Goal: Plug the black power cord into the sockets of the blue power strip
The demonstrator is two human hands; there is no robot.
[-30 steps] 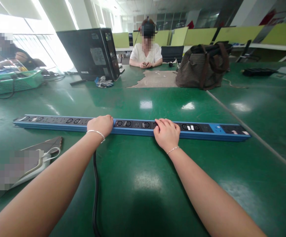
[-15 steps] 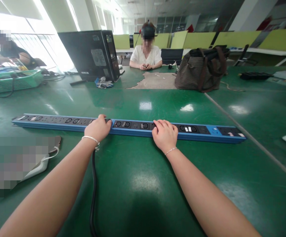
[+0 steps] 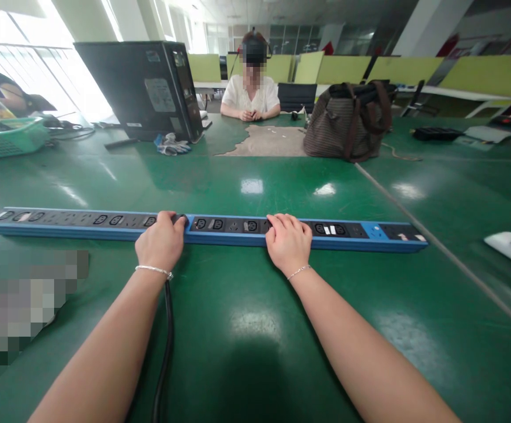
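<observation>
A long blue power strip (image 3: pixel 220 236) with black socket modules lies across the green table in front of me. My left hand (image 3: pixel 160 239) is closed over the strip left of its middle, with thumb and fingers at the sockets. A small dark part shows by the thumb; I cannot make out whether it is a separate plug. From under the left wrist a black cord (image 3: pixel 167 329) runs toward me. My right hand (image 3: pixel 289 242) grips the strip right of its middle, its bent fingers over the top and its thumb at the near side.
Across the table (image 3: pixel 255 288) sits a person (image 3: pixel 250 97) in white wearing a headset. A black computer case (image 3: pixel 140 94), gloves (image 3: pixel 172 144) and a brown bag (image 3: pixel 341 126) stand along the far side. Left is a green basket (image 3: pixel 12 140); a white object (image 3: pixel 508 244) lies right.
My view has shifted a little, so the strip and the things behind appear further left. My left hand has turned slightly on the strip; my right hand keeps its place on it.
</observation>
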